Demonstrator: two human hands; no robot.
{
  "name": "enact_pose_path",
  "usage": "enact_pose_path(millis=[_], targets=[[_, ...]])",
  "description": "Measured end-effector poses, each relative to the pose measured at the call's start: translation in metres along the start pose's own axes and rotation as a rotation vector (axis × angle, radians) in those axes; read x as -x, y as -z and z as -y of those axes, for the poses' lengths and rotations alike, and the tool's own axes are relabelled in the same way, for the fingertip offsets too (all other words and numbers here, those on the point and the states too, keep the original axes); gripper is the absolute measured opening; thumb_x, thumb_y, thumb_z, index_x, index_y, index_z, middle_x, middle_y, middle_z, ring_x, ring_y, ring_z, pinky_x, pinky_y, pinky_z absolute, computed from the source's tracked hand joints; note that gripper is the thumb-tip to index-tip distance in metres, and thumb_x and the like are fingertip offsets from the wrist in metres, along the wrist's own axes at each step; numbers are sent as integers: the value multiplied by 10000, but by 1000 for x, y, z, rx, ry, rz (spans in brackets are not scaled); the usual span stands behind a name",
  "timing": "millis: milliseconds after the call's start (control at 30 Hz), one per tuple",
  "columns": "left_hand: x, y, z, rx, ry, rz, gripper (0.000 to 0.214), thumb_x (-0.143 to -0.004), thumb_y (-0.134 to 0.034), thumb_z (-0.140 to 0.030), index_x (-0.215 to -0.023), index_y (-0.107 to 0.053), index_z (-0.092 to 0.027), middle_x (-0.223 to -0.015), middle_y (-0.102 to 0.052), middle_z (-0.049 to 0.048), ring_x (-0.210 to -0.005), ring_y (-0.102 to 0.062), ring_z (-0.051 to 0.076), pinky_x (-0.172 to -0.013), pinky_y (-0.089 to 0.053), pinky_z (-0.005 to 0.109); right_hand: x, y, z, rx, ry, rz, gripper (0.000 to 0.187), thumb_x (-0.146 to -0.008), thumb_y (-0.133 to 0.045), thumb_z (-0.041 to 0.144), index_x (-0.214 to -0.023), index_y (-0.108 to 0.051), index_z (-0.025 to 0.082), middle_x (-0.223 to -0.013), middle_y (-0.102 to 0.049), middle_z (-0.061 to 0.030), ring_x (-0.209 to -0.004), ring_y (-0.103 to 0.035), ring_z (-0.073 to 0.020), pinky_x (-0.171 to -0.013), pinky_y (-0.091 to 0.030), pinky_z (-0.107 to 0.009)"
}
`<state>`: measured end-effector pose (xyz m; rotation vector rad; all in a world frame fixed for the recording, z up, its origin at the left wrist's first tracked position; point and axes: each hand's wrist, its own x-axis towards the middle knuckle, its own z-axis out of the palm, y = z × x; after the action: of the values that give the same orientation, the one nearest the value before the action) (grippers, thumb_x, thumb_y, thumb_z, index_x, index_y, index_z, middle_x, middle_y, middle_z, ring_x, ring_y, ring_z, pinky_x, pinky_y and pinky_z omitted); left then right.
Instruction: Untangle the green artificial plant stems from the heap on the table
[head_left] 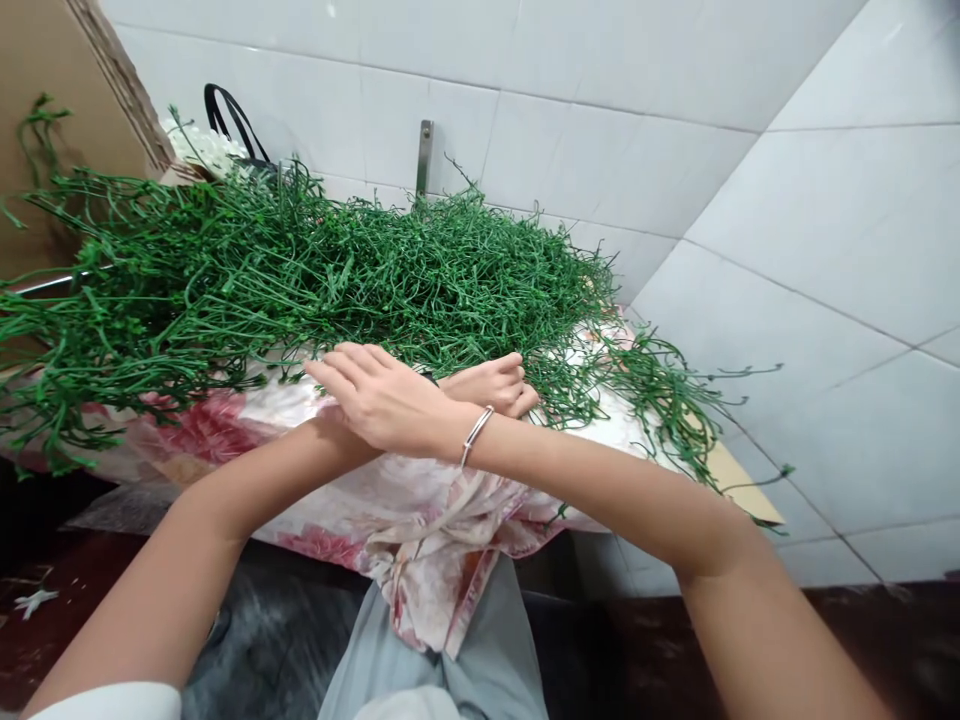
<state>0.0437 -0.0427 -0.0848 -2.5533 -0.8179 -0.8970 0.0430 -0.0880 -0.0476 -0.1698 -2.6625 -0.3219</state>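
My forearms cross at the front of a cloth-covered table. My left hand (495,385) reaches to the right, its fingers curled into a loose fist beside the green stems; its palm side is hidden, and no object shows in it. Over my left wrist lies my right hand (382,395), palm down with fingers stretched out, touching the left forearm. A silver bracelet (478,436) circles my right wrist. Just beyond both hands spreads a big heap of thin green artificial-looking stems (420,270), tangled together.
The floral cloth (322,500) hangs knotted at the front edge. At left stands a cardboard box (67,130); white flowers (202,148) and a black strap (232,115) sit behind the stems. White tiled walls (600,150) close off the back and right. A yellowish board (742,490) juts out right.
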Motion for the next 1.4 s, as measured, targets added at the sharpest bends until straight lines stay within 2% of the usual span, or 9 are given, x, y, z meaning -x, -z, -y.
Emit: enact_pose_path(millis=[133,267,333,467,600,733,1033,1167,1400], targets=[[-9,12,-3,-283,-402,67,274,-869,-337,-160,-737,-572,-111,-571,-566,42,-599,-540,144,-713,-394,304,8,10,20,-90,-14,-12,378,-899,-290,341,-1152,-425,94,-1184,-488,-117,-1131,-388,-188,-931,-328,-347],[-10,16,-2,-390,-405,19,256,-870,-310,-103,-730,-523,-126,-569,-555,21,-581,-516,134,-704,-335,292,36,35,72,-256,128,82,293,-880,-320,368,-912,-518,156,-928,-586,-68,-878,-516,-160,-736,-406,-307],[-9,15,-1,-388,-405,28,233,-868,-331,-116,-719,-510,-134,-565,-552,16,-575,-511,133,-698,-321,289,60,26,104,-320,193,212,203,-849,-403,320,-813,-533,169,-751,-580,-18,-698,-531,-143,-613,-408,-277],[-9,13,0,-391,-412,23,183,-851,-369,-118,-738,-511,-136,-577,-560,11,-583,-511,141,-707,-312,296,109,-51,155,-386,102,682,158,-755,-525,259,-715,-584,119,-707,-599,-52,-625,-568,-145,-468,-381,-236],[-10,14,-2,-397,-412,29,176,-844,-379,-115,-722,-505,-136,-557,-546,5,-568,-505,139,-694,-309,295,138,-146,182,-461,26,835,239,-695,-570,284,-851,-604,107,-861,-640,-76,-736,-610,-179,-440,-370,-237],[-9,14,-2,-399,-402,32,174,-847,-378,-117,-727,-502,-138,-552,-539,-2,-565,-502,136,-691,-306,293,150,-188,189,-379,-78,1007,79,-644,-604,202,-608,-591,133,-690,-651,-51,-662,-612,-186,-475,-393,-263],[-8,12,1,-386,-367,70,184,-861,-362,-136,-760,-515,-147,-583,-560,8,-591,-492,133,-694,-301,290,168,-201,202,-298,-215,693,182,-598,-587,264,-693,-584,109,-693,-627,-102,-654,-594,-212,-636,-455,-344],[-8,13,0,-385,-380,82,190,-858,-355,-127,-762,-518,-143,-580,-552,7,-590,-489,137,-706,-310,296,164,-185,202,-348,-294,518,251,-626,-531,262,-792,-573,80,-748,-618,-114,-686,-581,-210,-687,-455,-326],[-8,15,1,-380,-284,-21,232,-867,-341,-157,-732,-530,-149,-557,-540,2,-586,-474,130,-724,-324,290,161,-144,191,-533,-187,646,255,-659,-520,331,-797,-551,118,-785,-623,-65,-717,-560,-165,-648,-417,-250]])
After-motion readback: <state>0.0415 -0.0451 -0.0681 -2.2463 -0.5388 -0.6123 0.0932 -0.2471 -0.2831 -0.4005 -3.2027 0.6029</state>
